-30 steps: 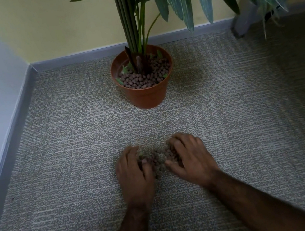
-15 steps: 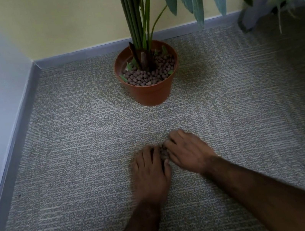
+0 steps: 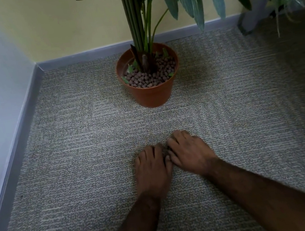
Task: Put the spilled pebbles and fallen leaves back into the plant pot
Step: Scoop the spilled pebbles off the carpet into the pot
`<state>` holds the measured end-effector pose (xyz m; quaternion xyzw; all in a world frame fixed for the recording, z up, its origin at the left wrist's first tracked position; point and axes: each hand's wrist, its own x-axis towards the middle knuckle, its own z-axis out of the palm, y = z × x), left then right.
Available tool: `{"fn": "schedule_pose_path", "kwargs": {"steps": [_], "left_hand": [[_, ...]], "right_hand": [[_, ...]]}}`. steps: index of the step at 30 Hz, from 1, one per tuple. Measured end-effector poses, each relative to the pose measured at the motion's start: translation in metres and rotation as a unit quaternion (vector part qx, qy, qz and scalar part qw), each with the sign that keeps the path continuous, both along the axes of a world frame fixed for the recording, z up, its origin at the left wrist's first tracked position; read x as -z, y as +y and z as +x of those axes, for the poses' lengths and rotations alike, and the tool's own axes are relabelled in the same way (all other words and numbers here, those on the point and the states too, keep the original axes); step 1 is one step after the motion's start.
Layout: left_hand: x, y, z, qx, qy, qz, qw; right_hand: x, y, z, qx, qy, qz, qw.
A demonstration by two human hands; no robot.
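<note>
Quick count: one orange plant pot with one tall plant in it, two hands (one left hand, one right hand), roughly half a dozen green leaf scraps in the pot, pebbles there way too many to count, plus one small clump between the hands.

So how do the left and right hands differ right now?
The left hand lies fairly flat, fingers near straight and pointing ahead toward the pot. The right hand has curled fingers and raised knuckles. The left hand points forward, while the right hand angles in from the right. Both are palm down on the carpet, meeting over a small clump of pebbles that is mostly hidden. Whether either hand grips any is unclear.
</note>
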<state>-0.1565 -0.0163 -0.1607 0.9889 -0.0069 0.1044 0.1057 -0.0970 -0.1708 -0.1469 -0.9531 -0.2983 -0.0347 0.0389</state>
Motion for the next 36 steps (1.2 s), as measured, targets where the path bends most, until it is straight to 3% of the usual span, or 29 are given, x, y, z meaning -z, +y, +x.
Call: {"fn": "schedule_pose_path", "kwargs": {"steps": [8, 16, 22, 33, 36], "left_hand": [[-0.005, 0.007, 0.024, 0.052, 0.021, -0.023, 0.998], [-0.008, 0.006, 0.026, 0.066, 0.028, 0.017, 0.997], [-0.015, 0.008, 0.041, 0.052, 0.101, 0.032, 0.993], [-0.020, 0.018, 0.045, 0.033, 0.091, -0.095, 0.991], [-0.019, 0.026, 0.043, 0.002, 0.070, -0.163, 0.984]], "right_hand": [[0.003, 0.001, 0.003, 0.002, -0.005, -0.001, 1.000], [0.004, 0.000, 0.001, 0.018, -0.050, -0.013, 0.999], [-0.004, 0.001, 0.012, 0.008, -0.047, -0.014, 0.999], [-0.008, -0.008, 0.018, 0.088, 0.047, 0.068, 0.993], [-0.009, -0.019, 0.022, 0.206, 0.113, 0.187, 0.954]]}}
